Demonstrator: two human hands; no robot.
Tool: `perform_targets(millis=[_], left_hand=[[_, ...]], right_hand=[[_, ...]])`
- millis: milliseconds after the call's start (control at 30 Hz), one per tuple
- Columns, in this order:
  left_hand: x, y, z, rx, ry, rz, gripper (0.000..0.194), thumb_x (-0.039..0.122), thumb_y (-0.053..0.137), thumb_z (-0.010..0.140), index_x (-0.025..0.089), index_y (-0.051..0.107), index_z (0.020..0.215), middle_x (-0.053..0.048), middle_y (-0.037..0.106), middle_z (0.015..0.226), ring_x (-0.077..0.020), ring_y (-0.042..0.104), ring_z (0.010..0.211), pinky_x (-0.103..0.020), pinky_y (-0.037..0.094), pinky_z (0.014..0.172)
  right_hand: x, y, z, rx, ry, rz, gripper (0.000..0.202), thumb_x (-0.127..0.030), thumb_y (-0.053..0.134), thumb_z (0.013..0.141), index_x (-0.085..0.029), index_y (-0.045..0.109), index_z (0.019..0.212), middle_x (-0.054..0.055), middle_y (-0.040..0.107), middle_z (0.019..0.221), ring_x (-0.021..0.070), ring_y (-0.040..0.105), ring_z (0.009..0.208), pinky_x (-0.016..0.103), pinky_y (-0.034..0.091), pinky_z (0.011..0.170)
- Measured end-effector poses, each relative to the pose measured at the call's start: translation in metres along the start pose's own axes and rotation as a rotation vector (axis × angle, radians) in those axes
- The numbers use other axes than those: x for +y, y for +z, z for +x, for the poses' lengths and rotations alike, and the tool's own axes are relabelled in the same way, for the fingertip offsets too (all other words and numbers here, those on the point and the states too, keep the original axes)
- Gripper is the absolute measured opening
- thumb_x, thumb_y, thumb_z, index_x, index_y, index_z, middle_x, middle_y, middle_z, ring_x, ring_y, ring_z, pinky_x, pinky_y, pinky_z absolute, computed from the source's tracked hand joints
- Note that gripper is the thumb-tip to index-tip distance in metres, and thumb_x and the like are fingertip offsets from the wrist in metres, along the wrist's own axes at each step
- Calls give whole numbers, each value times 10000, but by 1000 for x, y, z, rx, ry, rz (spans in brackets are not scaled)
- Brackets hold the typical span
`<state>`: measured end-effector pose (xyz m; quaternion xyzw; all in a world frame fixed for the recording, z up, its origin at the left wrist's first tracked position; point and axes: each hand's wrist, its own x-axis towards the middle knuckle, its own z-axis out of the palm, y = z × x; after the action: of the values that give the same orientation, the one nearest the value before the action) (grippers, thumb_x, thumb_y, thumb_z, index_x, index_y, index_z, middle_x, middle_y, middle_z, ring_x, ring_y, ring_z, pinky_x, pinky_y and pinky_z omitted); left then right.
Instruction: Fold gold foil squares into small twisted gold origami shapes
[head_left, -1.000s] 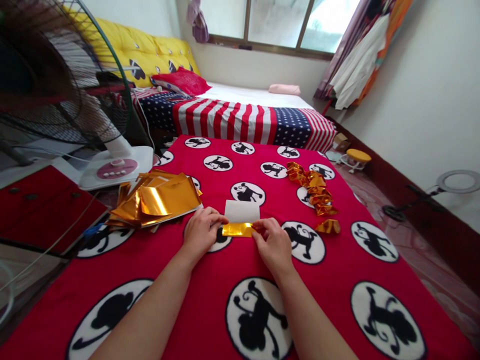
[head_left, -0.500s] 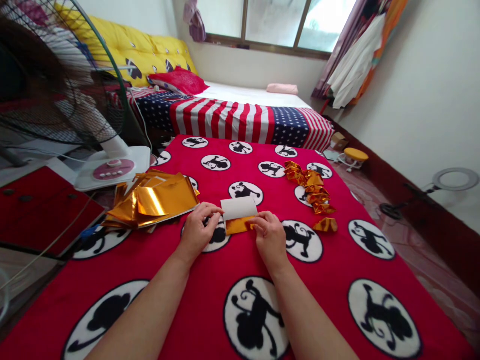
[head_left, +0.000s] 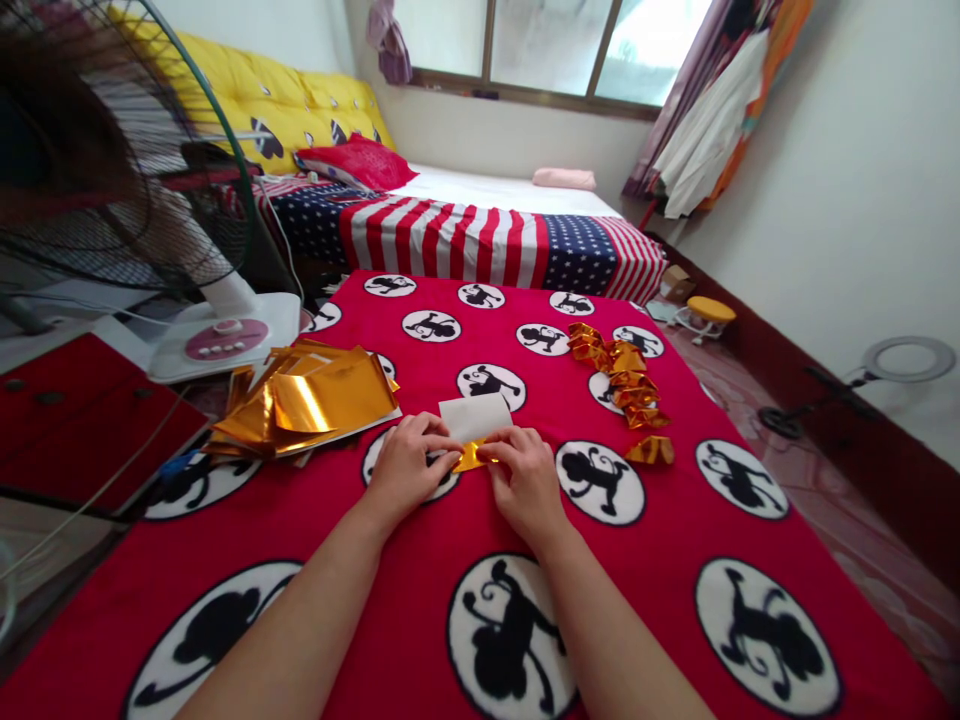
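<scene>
In front of me a sheet of gold foil paper (head_left: 475, 413) lies on the red cloth, partly folded. Its far part shows the pale back, while a gold strip faces up along the near side. My left hand (head_left: 411, 465) is closed at the left end of that strip, thumb and fingertips together on it. From the other side my right hand (head_left: 525, 482) grips the right end with bent fingers. The fingertips hide both ends of the strip.
A stack of gold foil sheets (head_left: 315, 400) lies to the left, near a fan (head_left: 225, 335). Several folded gold foil pieces (head_left: 630, 375) form a row on the right, with a single folded piece (head_left: 651, 450) nearer me. A bed (head_left: 480, 235) stands beyond the red cloth (head_left: 637, 600).
Both hands have moved inward along the gold strip, closer together. My right fingers now cover its right end, and the left fingers have come down onto its left end.
</scene>
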<state>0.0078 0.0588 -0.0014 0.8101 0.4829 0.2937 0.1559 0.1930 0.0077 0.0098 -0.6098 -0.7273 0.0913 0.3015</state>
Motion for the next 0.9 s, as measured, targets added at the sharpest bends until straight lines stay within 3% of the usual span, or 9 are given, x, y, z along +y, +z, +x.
perform_targets(millis=[200, 300, 400, 467, 533, 767, 900], left_hand=[[10, -4, -3, 42, 111, 100, 121, 282, 654, 825, 289, 775, 819, -32, 664, 1033, -224, 534, 1008, -385, 396, 883], [14, -5, -4, 12, 124, 108, 128, 272, 643, 833, 276, 769, 808, -24, 689, 981, -216, 548, 971, -383, 390, 855], [14, -6, -4, -18, 90, 89, 128, 236, 635, 821, 253, 761, 808, -19, 706, 914, -203, 564, 909, -374, 397, 828], [12, -6, -4, -31, 68, 78, 138, 213, 626, 813, 251, 758, 803, -14, 711, 910, -202, 569, 904, -375, 399, 834], [11, -6, -4, -36, 49, 66, 147, 214, 618, 816, 255, 758, 795, -12, 713, 919, -202, 572, 911, -375, 403, 843], [7, 0, -4, -18, 27, 15, 119, 285, 660, 823, 268, 777, 815, -30, 707, 919, -196, 571, 887, -355, 430, 811], [7, 0, -4, -20, 22, 3, 119, 291, 663, 827, 270, 780, 829, -33, 705, 921, -194, 576, 887, -349, 436, 805]], right_hand=[[-3, 1, 1, 22, 50, -72, 276, -123, 516, 883, -265, 750, 924, 31, 669, 1077, 216, 529, 1021, 353, 367, 874], [-15, 6, -7, 40, 36, -30, 336, -142, 423, 928, -179, 692, 1126, 86, 656, 1195, 222, 547, 1115, 370, 368, 993], [-34, 18, -19, -57, -80, 47, 584, -366, 452, 956, -68, 385, 1454, 158, 455, 1470, 247, 404, 1358, 407, 297, 1130], [-44, 26, -26, -133, -114, 28, 844, -567, 486, 905, -28, 243, 1507, 202, 341, 1530, 289, 302, 1430, 465, 268, 1154], [-49, 31, -30, -164, -94, -17, 937, -642, 469, 879, 0, 208, 1511, 223, 279, 1550, 300, 236, 1459, 475, 246, 1167], [-30, 20, -23, -172, 143, -251, 941, -700, 451, 849, 6, 351, 1463, 238, 183, 1562, 351, 169, 1470, 532, 151, 1177], [-21, 12, -20, -191, 175, -291, 748, -562, 390, 938, -49, 345, 1479, 171, 184, 1580, 301, 182, 1475, 516, 159, 1177]])
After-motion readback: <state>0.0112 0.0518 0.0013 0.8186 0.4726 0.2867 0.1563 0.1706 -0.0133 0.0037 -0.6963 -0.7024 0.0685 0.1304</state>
